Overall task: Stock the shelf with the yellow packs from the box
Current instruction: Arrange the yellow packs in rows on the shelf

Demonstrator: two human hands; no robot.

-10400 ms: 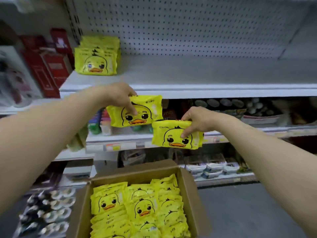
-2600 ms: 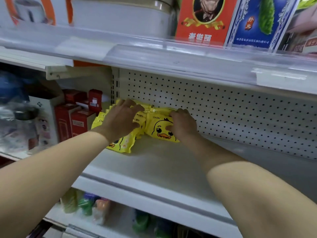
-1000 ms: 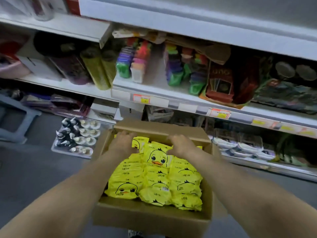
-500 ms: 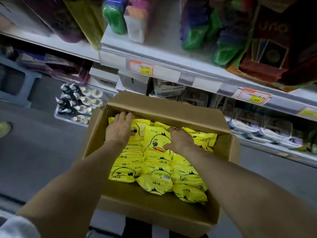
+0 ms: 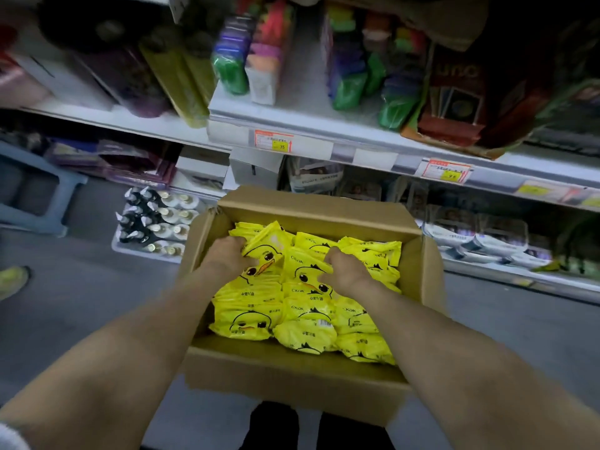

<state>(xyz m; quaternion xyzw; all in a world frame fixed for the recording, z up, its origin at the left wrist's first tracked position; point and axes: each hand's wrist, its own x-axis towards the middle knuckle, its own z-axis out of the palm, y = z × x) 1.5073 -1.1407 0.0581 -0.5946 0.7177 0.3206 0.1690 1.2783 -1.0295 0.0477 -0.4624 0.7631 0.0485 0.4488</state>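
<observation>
Evidently both hands are down in the open brown cardboard box [image 5: 292, 375], each after 1 of the soft yellow duck-printed plastic packs [image 5: 302, 332] that fill it in rough rows. The left hand [image 5: 227, 258] has its fingers curled round the tilted pack [image 5: 266, 251] at the back-left corner, tipping it up off the pile, probably to free it from its neighbours. The right hand [image 5: 344, 271] has its fingers bent over the top edge of the middle pack [image 5: 308, 274]; how firm that hold is I cannot tell.

Close behind the box runs a white shelf edge [image 5: 357, 151] with orange price tags [image 5: 273, 141], under bright toys and a red card-game carton [image 5: 454, 102] — a lift likely has to come back toward the person first. The shelf to be stocked is not in view. A tray of small bottles [image 5: 156, 222] sits on the floor at left.
</observation>
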